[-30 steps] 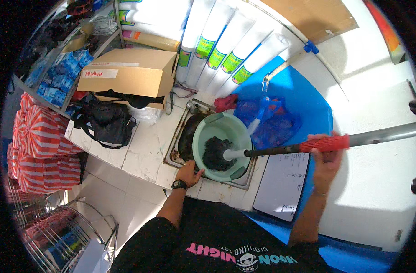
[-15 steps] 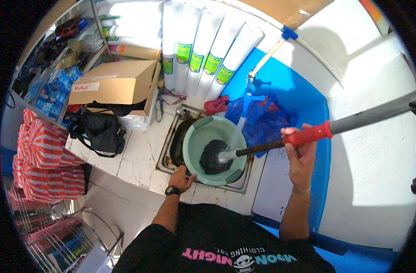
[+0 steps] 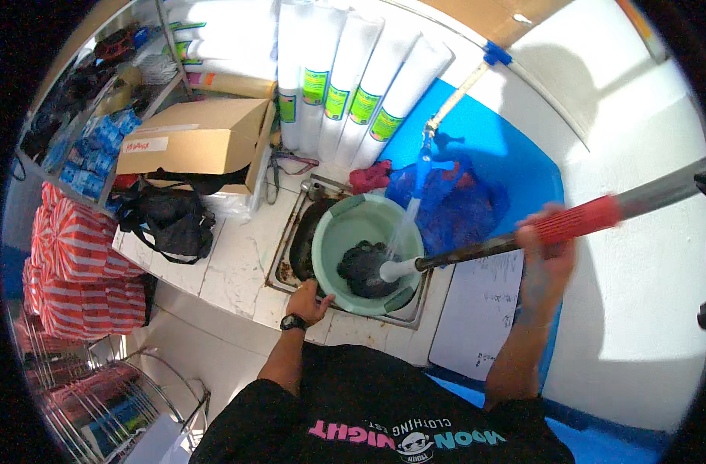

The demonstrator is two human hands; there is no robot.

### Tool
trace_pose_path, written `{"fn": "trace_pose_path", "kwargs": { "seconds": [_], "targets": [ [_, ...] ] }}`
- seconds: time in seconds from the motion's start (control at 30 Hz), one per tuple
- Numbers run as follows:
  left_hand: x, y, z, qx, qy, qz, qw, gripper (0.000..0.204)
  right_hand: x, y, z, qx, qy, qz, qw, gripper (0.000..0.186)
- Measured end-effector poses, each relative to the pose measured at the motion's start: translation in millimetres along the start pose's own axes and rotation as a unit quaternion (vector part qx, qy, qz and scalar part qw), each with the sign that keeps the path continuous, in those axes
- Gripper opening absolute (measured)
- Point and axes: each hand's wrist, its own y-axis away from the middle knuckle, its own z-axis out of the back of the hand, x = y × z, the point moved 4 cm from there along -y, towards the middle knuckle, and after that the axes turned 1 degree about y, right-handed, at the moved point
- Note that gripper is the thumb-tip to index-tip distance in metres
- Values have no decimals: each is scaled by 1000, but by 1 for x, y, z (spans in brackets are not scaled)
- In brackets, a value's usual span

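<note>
Currently, one black-stranded mop head sits at running water in a round pale-green plastic basin, right hand closed round its red-gripped dark pole, left hand half-curled beside the basin, hold unclear; low, slow strokes should limit splashing.

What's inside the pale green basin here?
A dark mop head sits inside the basin, joined to the pole by a white socket; water streams in from the blue spout. The basin's floor beneath the mop head is covered.
</note>
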Motion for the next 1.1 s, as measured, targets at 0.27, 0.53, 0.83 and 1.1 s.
{"fn": "trace_pose_path", "kwargs": {
  "seconds": [0.27, 0.53, 0.83, 1.1],
  "targets": [
    [4, 1, -3, -16, -6, -12, 1000, 55, 1, 13, -1, 44, -48, 42, 997, 72],
    [2, 0, -2, -14, -1, -5, 1000, 53, 24, -5, 31, -45, 26, 94, 994, 75],
    [3, -1, -3, -32, -2, -25, 999, 52, -30, 28, -4, 104, -46, -16, 993, 56],
    [0, -2, -2, 8, -30, 0, 1000, 55, 12, 2, 38, -56, 6, 104, 993, 66]
  ]
}}
